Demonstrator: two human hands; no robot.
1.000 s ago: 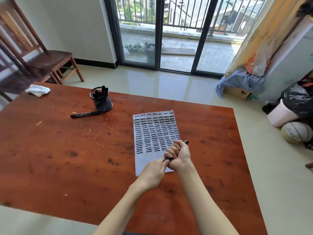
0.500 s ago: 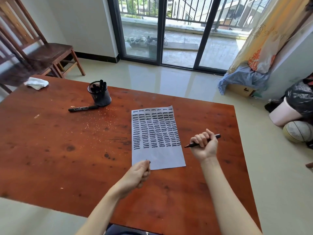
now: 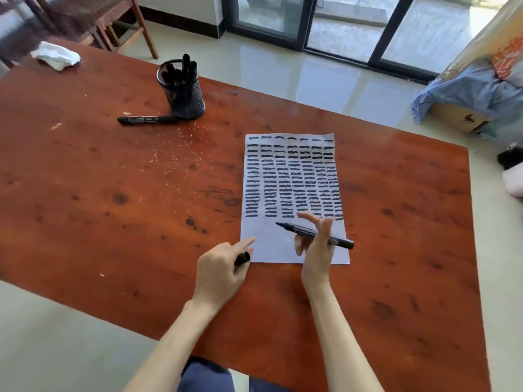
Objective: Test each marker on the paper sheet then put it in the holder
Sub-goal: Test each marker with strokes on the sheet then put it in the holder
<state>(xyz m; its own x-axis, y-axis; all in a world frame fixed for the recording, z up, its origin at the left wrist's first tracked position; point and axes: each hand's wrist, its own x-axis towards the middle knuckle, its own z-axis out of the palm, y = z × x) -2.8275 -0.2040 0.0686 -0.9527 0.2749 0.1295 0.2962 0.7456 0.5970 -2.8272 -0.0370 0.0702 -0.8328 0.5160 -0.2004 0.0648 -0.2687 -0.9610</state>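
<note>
Red-brown wood: the table [image 3: 85, 179] is seen from above, stained with dark spots and strewn with pale flecks near the middle.
Cloth: a crumpled white cloth [image 3: 56, 55] is laid at the table's far left corner, in front of a wooden chair [image 3: 113, 21].
Spare marker: a capped black marker [image 3: 147, 119] is laid flat on the table, its right end touching the base of the holder.
Holder: a black mesh cup [image 3: 184, 90] is stood upright at the far side of the table, with several black markers [image 3: 185, 66] stuck up out of it.
Left hand: the left hand [image 3: 220, 271] is rested on the table at the sheet's near left corner; a black cap [image 3: 242, 258] is gripped in the curled fingers, the index finger stretched onto the paper's edge.
Paper sheet: the white sheet [image 3: 283, 250] is covered with rows of black strokes, its near strip left blank.
Right hand: the right hand [image 3: 317, 244] is held over the blank strip; the uncapped marker [image 3: 314, 232] is pinched between its fingers, tip pointed left just above the paper, though touch cannot be told.
</note>
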